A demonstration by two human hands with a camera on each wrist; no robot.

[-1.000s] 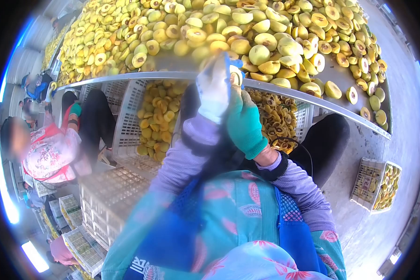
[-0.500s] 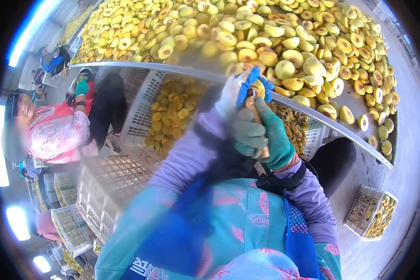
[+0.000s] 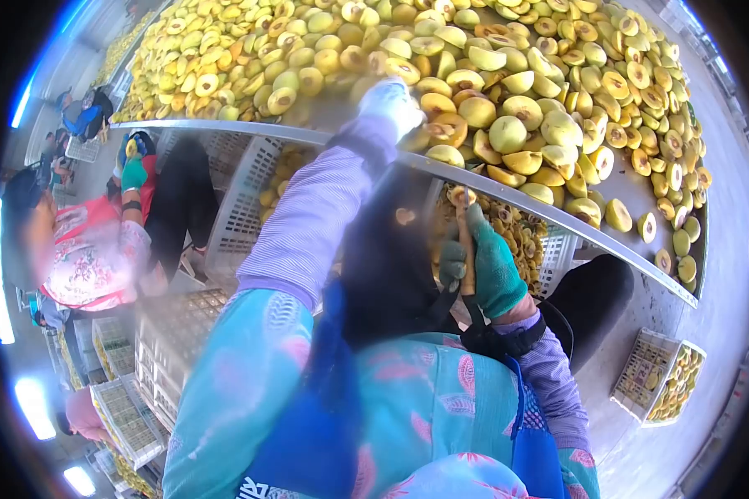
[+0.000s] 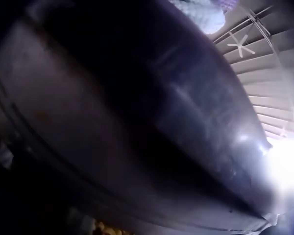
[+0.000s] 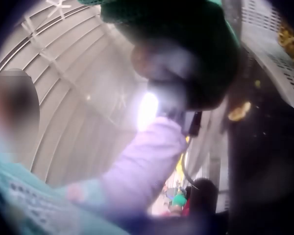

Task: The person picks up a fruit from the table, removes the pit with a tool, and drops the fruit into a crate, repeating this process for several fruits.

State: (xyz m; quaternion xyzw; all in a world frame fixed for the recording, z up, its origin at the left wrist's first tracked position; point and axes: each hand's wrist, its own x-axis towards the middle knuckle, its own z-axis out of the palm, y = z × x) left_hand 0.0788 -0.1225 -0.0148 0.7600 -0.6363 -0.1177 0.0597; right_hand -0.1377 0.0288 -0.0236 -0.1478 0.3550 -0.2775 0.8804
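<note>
In the head view my left hand (image 3: 391,106), in a white and blue glove, reaches over the table edge to the near side of a heap of halved yellow stone fruit (image 3: 508,133). I cannot tell whether its blurred fingers hold a piece. My right hand (image 3: 495,266), gloved in green, grips a wooden-handled tool (image 3: 468,266) below the table edge. A small pale yellow and brown piece (image 3: 463,196) shows at the tool's upper end. Dark clothing fills much of the left wrist view. In the right wrist view the green glove (image 5: 186,54) is dark and blurred.
A metal table rim (image 3: 541,202) runs across in front of me. Beneath it stands a crate (image 3: 240,208) of yellow fruit, with brownish scraps (image 3: 520,237) in another container. At left another person (image 3: 100,249) sits near stacked crates (image 3: 183,341). A filled crate (image 3: 659,378) stands on the right.
My left hand has moved from beside the right hand, where it held a fruit half, up and left to the heap. The right hand has lowered slightly, still gripping the tool.
</note>
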